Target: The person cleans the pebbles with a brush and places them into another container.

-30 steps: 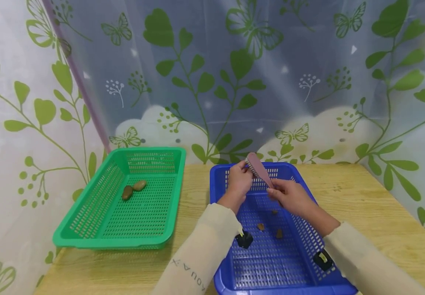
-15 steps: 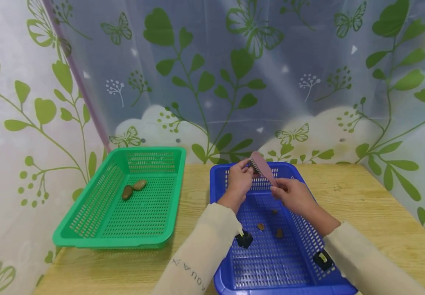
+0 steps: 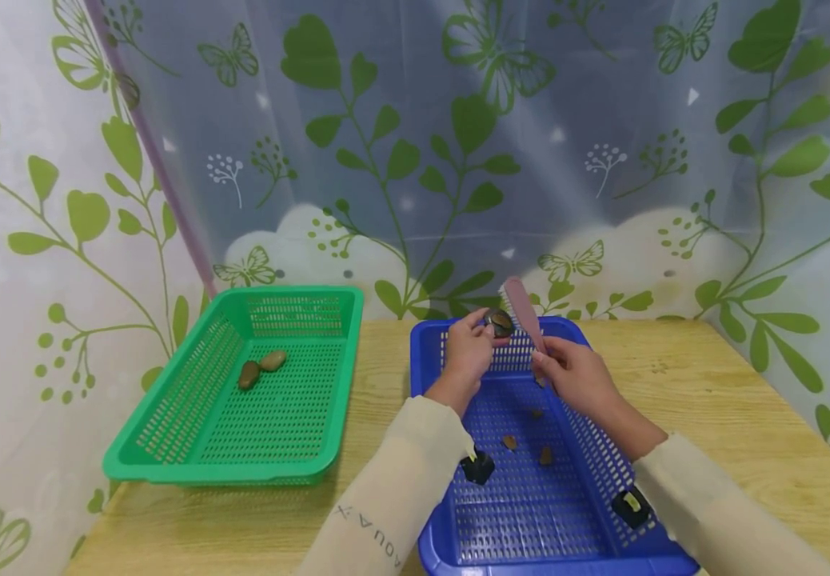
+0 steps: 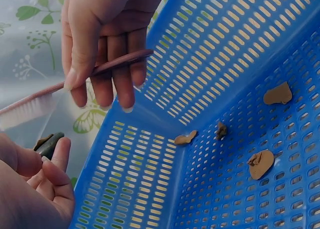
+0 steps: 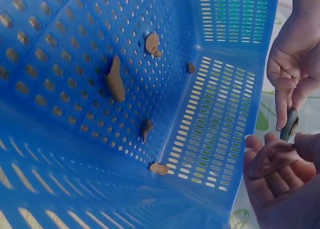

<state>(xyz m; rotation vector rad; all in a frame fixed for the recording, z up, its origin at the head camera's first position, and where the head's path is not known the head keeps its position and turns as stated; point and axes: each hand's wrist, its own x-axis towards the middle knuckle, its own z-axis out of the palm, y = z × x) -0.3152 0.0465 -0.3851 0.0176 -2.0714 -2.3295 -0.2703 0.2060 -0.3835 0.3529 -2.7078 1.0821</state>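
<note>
Over the far end of the blue basket (image 3: pixel 424 368), my left hand (image 3: pixel 467 352) pinches a dark, smooth stone (image 3: pixel 499 322) between thumb and fingers. A brown, mud-like patch covers part of its face. My right hand (image 3: pixel 579 376) grips the thin handle of a pink brush (image 3: pixel 523 308), whose head points up, bristles facing the stone. In the left wrist view, the white bristles (image 4: pixel 30 111) hang above the stone (image 4: pixel 50 145), with a gap between them. Flat brown flakes (image 4: pixel 261 165) lie scattered over the basket floor, and one sits by the far wall.
On the left of the wooden table (image 3: pixel 379 384) stands a green basket (image 3: pixel 343 384) with a dark brown stone (image 3: pixel 249 375) and a tan stone (image 3: pixel 273 362). A leaf-printed curtain (image 3: pixel 401 120) hangs behind the table. Black pieces (image 3: pixel 477 468) are fixed at both sleeves.
The brush first lay over the stone and has lifted away up and to the right, so the stone's face shows. A brown flake now shows below my right hand. My left hand stays put.
</note>
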